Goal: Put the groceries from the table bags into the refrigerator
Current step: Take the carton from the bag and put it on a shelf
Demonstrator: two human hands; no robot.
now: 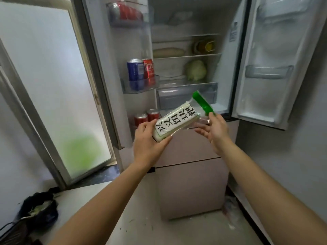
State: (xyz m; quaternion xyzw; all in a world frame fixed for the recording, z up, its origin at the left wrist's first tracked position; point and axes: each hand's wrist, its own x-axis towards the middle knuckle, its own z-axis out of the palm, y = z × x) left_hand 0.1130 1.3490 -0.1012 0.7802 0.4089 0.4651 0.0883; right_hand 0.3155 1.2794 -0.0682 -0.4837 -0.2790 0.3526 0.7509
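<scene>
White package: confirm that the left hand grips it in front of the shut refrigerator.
Not right. The head view shows the refrigerator standing open, with its shelves in plain sight. The rest holds: the left hand grips the white package in front of it.

The packet [177,121] wrap was clear glossy plastic, crinkled at 1 end, with a matt white label and a shiny green strip. 2 cans [139,69] were glossy metal. Their door bin [127,87] was clear smooth plastic. The fridge drawer fronts [191,183] looked matt pink. The door pane [53,85] was frosted glass. The floor [141,227] was rough and speckled.
</scene>
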